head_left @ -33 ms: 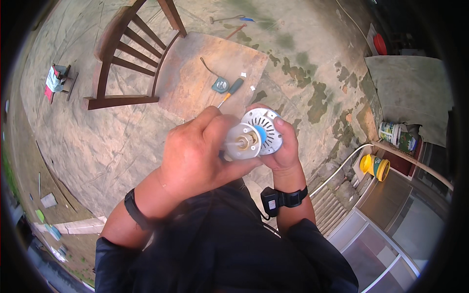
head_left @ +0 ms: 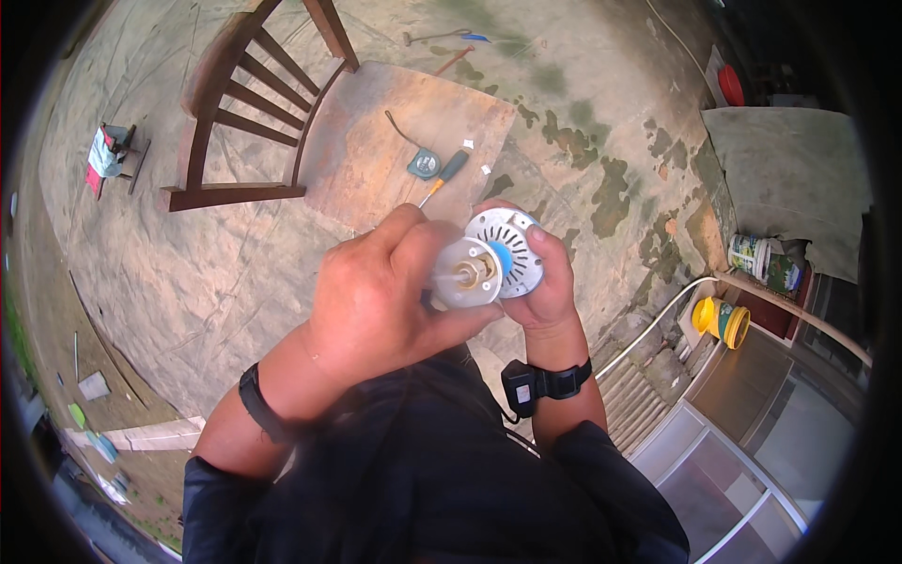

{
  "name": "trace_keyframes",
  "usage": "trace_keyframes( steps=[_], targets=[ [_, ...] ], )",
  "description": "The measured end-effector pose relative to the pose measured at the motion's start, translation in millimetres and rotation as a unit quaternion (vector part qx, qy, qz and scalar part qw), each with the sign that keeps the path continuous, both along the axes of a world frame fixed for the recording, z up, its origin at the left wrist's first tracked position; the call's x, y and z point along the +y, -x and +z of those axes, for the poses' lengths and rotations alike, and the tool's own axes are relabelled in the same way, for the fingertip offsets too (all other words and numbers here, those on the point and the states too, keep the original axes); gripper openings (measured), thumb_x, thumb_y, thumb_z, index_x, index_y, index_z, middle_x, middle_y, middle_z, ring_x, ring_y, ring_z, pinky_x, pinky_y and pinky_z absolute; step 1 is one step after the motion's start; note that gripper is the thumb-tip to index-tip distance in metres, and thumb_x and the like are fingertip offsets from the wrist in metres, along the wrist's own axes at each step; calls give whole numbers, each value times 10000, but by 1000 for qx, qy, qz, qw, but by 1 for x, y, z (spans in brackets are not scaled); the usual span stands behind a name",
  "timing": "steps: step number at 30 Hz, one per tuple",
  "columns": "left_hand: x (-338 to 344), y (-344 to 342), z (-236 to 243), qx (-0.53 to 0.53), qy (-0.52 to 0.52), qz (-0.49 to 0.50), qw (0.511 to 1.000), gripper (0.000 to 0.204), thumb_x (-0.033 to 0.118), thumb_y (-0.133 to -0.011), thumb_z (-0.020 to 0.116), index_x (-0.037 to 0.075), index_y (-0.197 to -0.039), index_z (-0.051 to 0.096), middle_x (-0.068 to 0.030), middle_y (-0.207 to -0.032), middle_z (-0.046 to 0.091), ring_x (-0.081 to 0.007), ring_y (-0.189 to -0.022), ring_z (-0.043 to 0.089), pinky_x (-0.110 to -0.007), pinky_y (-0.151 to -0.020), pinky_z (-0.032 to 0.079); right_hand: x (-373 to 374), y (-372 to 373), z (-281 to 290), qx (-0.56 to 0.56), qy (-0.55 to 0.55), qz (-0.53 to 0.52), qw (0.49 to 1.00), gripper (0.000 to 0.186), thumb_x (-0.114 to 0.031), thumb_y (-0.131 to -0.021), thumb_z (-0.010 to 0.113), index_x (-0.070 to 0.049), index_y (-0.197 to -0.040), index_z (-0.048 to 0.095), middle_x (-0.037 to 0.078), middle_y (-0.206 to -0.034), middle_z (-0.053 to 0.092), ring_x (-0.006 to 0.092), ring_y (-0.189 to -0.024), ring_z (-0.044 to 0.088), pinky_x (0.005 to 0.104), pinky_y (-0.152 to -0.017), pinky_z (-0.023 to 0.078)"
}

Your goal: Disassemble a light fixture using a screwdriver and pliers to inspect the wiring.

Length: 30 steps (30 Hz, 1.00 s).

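Note:
My left hand (head_left: 366, 296) is closed round a translucent white plastic cup (head_left: 449, 282) with a round rim, small screw holes and a brass-coloured piece inside. Right beside it, my right hand (head_left: 550, 291) grips a round white slotted disc (head_left: 526, 246) by its edge, thumb on the face. Between the two parts shows a bright blue piece (head_left: 504, 258); I cannot tell which of them it belongs to. Beyond my hands, a screwdriver (head_left: 454, 166) with a dark and yellow handle lies on the wooden chair (head_left: 362, 122), next to a teal tape measure (head_left: 424, 164) with a strap.
Two small white scraps lie on the seat near the screwdriver. Farther off, a hammer-like tool (head_left: 437, 36) rests on the stained concrete floor. A small stool (head_left: 115, 155) with cloth stands at left. A yellow bucket (head_left: 723, 322) and a white hose (head_left: 648, 329) are at right.

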<state>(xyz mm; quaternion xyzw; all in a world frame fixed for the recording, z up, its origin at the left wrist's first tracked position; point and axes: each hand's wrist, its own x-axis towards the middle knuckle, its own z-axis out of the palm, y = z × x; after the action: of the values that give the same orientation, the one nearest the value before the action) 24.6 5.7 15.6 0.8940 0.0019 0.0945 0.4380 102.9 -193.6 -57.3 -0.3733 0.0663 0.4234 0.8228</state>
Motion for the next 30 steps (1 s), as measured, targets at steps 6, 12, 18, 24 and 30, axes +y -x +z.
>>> trace_keyframes(
  steps=[6, 12, 18, 24, 30],
  targets=[
    [1, 0, 2, 10, 12, -17, 1000, 582, 227, -623, 938, 46, -1102, 662, -129, -939, 648, -286, -743, 694, -362, -649, 582, -1, 0, -2, -9, 14, -2, 1000, 562, -392, -990, 487, -1, -1391, 523, 132, -1179, 675, 227, -1070, 663, 367, -940, 527],
    [4, 0, 3, 14, 8, -43, 999, 609, 150, -619, 899, 55, -1175, 669, -133, -1003, 640, -294, -807, 699, -369, -679, 593, -1, -1, -1, 2, 5, 1, 1000, 570, -403, -982, 500, 7, -1377, 534, 132, -1191, 671, 236, -1091, 659, 381, -967, 521],
    [5, 1, 3, 1, 12, -61, 998, 630, 87, -607, 859, 74, -1209, 672, -115, -1030, 623, -276, -802, 688, -356, -675, 592, -2, -1, -5, 4, -3, 5, 1000, 624, -423, -966, 512, 50, -1373, 514, 173, -1246, 658, 258, -1132, 663, 381, -999, 530],
    [6, 1, 3, 12, 5, -71, 997, 633, 75, -610, 848, 83, -1217, 672, -114, -1059, 609, -263, -803, 682, -353, -667, 587, -1, 0, -5, 27, 1, 4, 1000, 621, -433, -986, 482, 60, -1360, 537, 182, -1256, 663, 261, -1134, 667, 386, -997, 535],
    [6, 1, 3, 11, 23, -61, 998, 645, 104, -633, 872, 69, -1242, 663, -125, -1044, 613, -277, -811, 678, -359, -676, 584, 0, 0, -6, 48, -11, 9, 999, 626, -444, -993, 463, 60, -1352, 550, 181, -1252, 672, 268, -1137, 668, 387, -1000, 534]
  ],
)
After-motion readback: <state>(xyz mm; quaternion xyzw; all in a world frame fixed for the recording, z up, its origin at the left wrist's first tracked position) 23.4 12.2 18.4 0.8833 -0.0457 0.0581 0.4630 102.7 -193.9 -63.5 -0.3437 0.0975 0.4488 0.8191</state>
